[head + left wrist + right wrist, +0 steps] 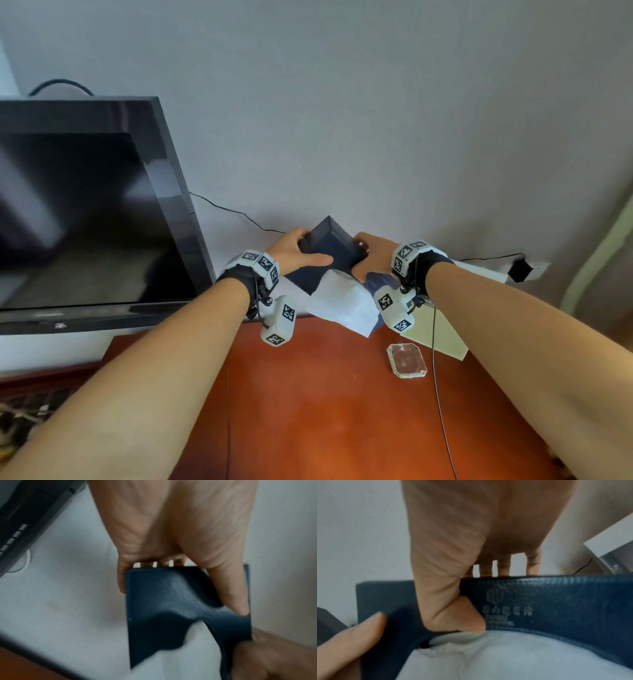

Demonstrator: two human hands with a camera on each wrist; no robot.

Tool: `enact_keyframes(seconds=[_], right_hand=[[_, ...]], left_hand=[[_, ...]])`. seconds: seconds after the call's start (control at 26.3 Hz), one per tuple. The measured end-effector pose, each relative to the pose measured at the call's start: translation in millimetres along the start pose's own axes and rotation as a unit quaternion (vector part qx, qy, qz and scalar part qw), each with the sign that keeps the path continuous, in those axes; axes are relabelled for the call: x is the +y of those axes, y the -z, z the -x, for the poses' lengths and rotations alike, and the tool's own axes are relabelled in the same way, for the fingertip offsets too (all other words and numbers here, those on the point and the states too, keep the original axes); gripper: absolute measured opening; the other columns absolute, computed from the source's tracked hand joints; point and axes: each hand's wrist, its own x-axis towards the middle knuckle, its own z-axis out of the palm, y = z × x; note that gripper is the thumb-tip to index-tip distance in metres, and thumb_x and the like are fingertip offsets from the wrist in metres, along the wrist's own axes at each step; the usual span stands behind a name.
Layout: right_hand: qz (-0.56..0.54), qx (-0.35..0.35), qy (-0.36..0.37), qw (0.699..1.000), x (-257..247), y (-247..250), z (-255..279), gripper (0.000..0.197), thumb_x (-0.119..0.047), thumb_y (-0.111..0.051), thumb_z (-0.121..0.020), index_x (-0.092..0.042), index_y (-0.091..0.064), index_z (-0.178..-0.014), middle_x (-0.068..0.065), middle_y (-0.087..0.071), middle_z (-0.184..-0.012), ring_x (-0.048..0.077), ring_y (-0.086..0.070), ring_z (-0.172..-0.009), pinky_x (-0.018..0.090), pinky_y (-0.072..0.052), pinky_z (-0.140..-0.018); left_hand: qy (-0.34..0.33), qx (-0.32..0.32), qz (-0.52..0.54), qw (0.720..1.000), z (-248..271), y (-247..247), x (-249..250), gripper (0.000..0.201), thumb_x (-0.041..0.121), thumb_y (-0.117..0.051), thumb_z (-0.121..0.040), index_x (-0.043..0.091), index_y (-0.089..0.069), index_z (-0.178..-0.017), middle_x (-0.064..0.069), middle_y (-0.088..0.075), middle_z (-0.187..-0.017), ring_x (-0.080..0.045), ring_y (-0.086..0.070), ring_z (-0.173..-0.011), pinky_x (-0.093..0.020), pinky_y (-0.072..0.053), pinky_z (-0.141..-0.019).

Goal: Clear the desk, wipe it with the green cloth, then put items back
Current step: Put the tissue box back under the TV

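Observation:
Both hands hold a dark blue leather tissue box (329,250) up near the wall, above the back of the red-brown desk (325,411). My left hand (294,251) grips its left end, thumb across the top and fingers behind, as the left wrist view shows on the tissue box (163,608). My right hand (371,255) grips the right end; in the right wrist view its thumb presses the tissue box (556,601) by the opening. A white tissue (342,305) hangs out of the box. No green cloth is in view.
A black monitor (85,212) stands at the left against the wall. A clear glass ashtray (407,360) and a white card (442,329) lie on the desk at the right. A thin black cable (442,394) crosses the desk; a plug (519,270) sits in the wall socket.

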Motion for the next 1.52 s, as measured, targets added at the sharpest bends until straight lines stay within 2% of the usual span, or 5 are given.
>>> enact_keyframes(seconds=[0.57, 0.84, 1.1, 1.37, 1.52], right_hand=[[-0.092, 0.082, 0.023, 0.992, 32.0, 40.4, -39.6, 0.076, -0.067, -0.058, -0.083, -0.025, -0.041, -0.144, 0.004, -0.045, -0.145, 0.026, -0.044, -0.132, 0.041, -0.034, -0.109], [-0.465, 0.002, -0.044, 0.884, 52.0, 8.9, -49.7, 0.056, -0.061, -0.066, -0.081, -0.018, -0.062, -0.116, 0.011, -0.071, -0.1, 0.029, -0.068, -0.084, 0.039, -0.054, -0.076], [-0.27, 0.038, -0.2, 0.941, 90.9, -59.1, -96.3, 0.12, -0.101, -0.048, -0.035, -0.012, -0.059, -0.116, 0.013, -0.066, -0.11, 0.032, -0.067, -0.091, 0.043, -0.053, -0.089], [-0.287, -0.036, -0.264, 0.92, 104.3, -115.8, -90.5, 0.081, -0.068, -0.056, -0.083, -0.014, -0.042, -0.143, 0.008, -0.052, -0.131, 0.033, -0.054, -0.117, 0.037, -0.043, -0.052], [-0.291, -0.036, -0.275, 0.916, 128.0, -144.8, -106.7, 0.072, -0.054, -0.058, -0.09, -0.014, -0.039, -0.146, 0.01, -0.045, -0.144, 0.028, -0.051, -0.113, 0.039, -0.042, -0.074]], left_hand=[[0.128, 0.262, 0.207, 0.934, -16.6, -16.1, -13.9, 0.086, 0.091, -0.065, -0.042, 0.016, -0.062, -0.084, -0.003, -0.067, -0.092, -0.022, -0.063, -0.085, -0.039, -0.053, -0.089], [0.221, 0.253, 0.271, 0.902, -21.3, -4.9, -32.8, 0.086, 0.09, -0.068, -0.037, 0.017, -0.06, -0.081, -0.004, -0.066, -0.099, -0.024, -0.065, -0.091, -0.041, -0.05, -0.095], [0.341, 0.12, 0.231, 0.903, -45.3, -26.4, -92.8, 0.132, 0.089, -0.061, -0.034, 0.011, -0.047, -0.14, -0.015, -0.054, -0.138, -0.035, -0.056, -0.12, -0.051, -0.044, -0.102], [0.398, 0.035, 0.115, 0.91, -47.1, -71.5, -144.9, 0.099, 0.081, -0.044, -0.078, 0.009, -0.039, -0.146, -0.017, -0.047, -0.143, -0.037, -0.053, -0.121, -0.047, -0.045, -0.102], [0.414, 0.023, 0.106, 0.904, -57.5, -95.0, -179.9, 0.105, 0.084, -0.044, -0.072, 0.01, -0.04, -0.146, -0.014, -0.048, -0.144, -0.034, -0.054, -0.118, -0.043, -0.044, -0.101]])
